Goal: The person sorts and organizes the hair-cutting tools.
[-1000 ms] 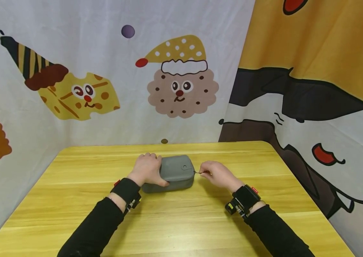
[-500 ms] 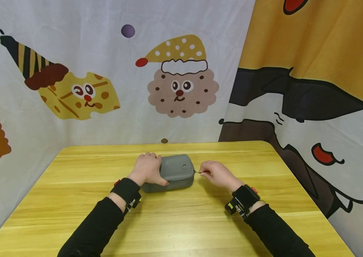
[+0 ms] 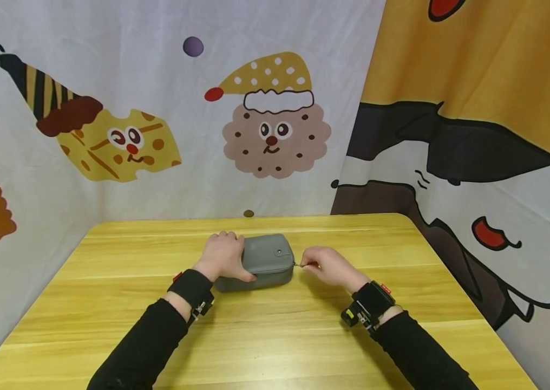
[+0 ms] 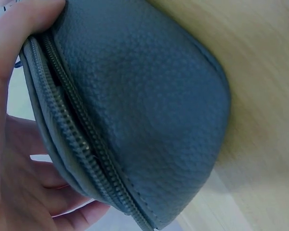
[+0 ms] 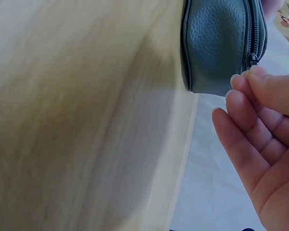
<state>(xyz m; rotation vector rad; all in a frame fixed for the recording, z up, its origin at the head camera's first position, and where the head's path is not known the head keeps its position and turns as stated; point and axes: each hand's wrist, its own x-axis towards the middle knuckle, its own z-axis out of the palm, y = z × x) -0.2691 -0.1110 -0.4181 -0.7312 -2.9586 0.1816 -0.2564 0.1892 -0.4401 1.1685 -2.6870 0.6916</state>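
Observation:
A grey zippered pouch (image 3: pixel 266 257) of grained leather look lies on the table, a small snap (image 3: pixel 279 251) on its top. My left hand (image 3: pixel 223 257) grips its left end, thumb along the front and fingers over the far side. In the left wrist view the zipper teeth (image 4: pixel 67 118) are parted near that thumb, with a narrow dark gap between the rows. At the pouch's right end, thumb and forefinger of my right hand (image 3: pixel 329 265) pinch the zipper pull, mostly hidden by the fingertips. The slider (image 5: pixel 251 58) sits by the corner in the right wrist view.
The wooden table (image 3: pixel 275 336) extends around the pouch on all sides. Behind it hangs a curtain (image 3: pixel 168 200) printed with cartoon food, and at right a yellow and white cartoon print. Both wrists wear black straps (image 3: pixel 372 300) with small cameras.
My right hand has dipped very slightly with the zipper pull pinched. The pouch and my left hand have stayed in place.

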